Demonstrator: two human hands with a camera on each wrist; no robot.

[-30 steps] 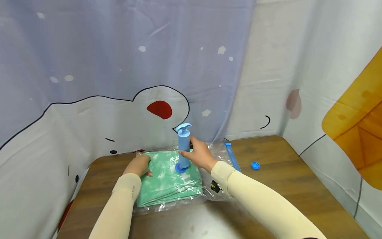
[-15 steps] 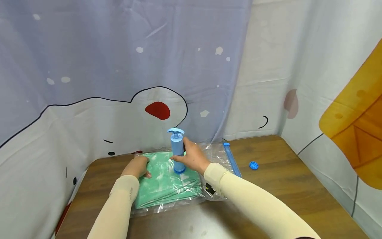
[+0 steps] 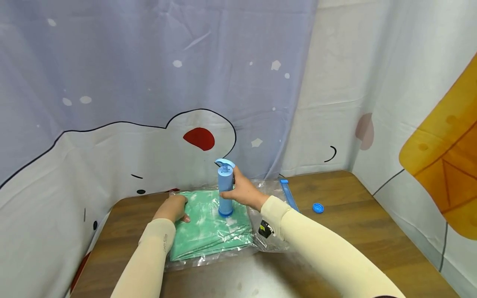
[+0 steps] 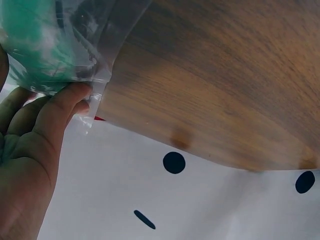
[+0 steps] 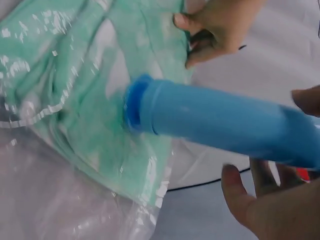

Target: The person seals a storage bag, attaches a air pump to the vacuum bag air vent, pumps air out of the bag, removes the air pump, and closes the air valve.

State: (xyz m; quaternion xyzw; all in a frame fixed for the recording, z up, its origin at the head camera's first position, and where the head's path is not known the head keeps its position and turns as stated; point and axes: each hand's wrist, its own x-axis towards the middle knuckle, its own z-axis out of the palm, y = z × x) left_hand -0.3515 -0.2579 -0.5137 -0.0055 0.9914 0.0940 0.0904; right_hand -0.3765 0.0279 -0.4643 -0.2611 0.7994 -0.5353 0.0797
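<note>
A light-blue hand pump (image 3: 225, 188) stands nearly upright over the blue valve (image 5: 134, 107) of a clear plastic vacuum bag (image 3: 273, 190). Its lower end is at the valve; whether it is fully seated I cannot tell. Folded green-and-white cloth (image 3: 205, 231) lies inside the bag. My right hand (image 3: 246, 192) grips the pump's barrel from the right, below the T-shaped handle. At the bag's left edge, my left hand (image 3: 172, 207) pinches the plastic, thumb on top; in the left wrist view its fingers (image 4: 55, 115) curl under the edge.
A round blue cap (image 3: 318, 208) lies on the wooden table (image 3: 350, 231), right of the bag. The bag's blue zip strip (image 3: 288, 194) runs along its right end. A printed curtain (image 3: 149, 62) hangs close behind the table's far edge.
The pump has come down and slightly left, so that its base now covers the valve that showed beside it earlier. My left hand stays at the bag's edge.
</note>
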